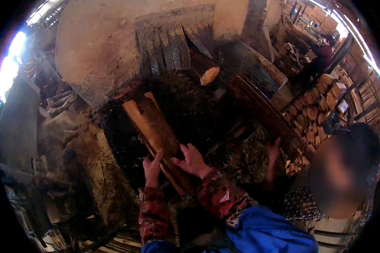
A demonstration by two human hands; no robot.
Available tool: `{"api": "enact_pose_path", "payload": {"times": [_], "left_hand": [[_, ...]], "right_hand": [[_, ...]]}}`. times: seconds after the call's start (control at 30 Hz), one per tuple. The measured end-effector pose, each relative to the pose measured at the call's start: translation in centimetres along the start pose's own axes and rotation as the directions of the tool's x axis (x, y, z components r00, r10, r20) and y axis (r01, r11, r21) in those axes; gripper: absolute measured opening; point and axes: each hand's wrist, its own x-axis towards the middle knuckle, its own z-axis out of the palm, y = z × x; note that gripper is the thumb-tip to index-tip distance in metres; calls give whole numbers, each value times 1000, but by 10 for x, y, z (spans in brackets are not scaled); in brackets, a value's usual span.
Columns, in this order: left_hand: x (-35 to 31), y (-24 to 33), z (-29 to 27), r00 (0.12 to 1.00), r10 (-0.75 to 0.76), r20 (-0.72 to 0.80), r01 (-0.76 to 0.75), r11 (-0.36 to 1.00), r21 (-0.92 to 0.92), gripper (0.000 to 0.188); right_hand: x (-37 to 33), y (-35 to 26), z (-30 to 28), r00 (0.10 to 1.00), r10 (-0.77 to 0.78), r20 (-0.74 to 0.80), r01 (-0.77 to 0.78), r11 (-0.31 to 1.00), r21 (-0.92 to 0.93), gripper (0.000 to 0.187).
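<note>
Left hand (152, 170) laid along the left edge of a long wooden slab (158, 130); whether its fingers are closed cannot be told. Slab tilted, mid-view, its far end below a curtain of dark flaps (162, 48). Right hand (194, 161) set on the slab's right side, fingers forward; closure likewise cannot be told. Farther right, a round-ended log (210, 76), a co-worker's raised hand (273, 152), then stacked split wood (312, 111) are seen.

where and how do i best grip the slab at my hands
Probably grip the slab by its long edges toward the near end, left hand from the left, right hand from the right: it is long, narrow and slants away from you.
</note>
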Motion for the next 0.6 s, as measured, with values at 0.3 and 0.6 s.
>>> {"api": "enact_pose_path", "payload": {"times": [0.3, 0.6], "left_hand": [[-18, 49, 12, 986, 68, 150, -105, 962, 254, 41], [-16, 55, 38, 997, 27, 75, -62, 855, 514, 48]], "right_hand": [[4, -12, 24, 988, 33, -154, -7, 987, 162, 68], [12, -34, -19, 994, 86, -70, -93, 991, -99, 62]]}}
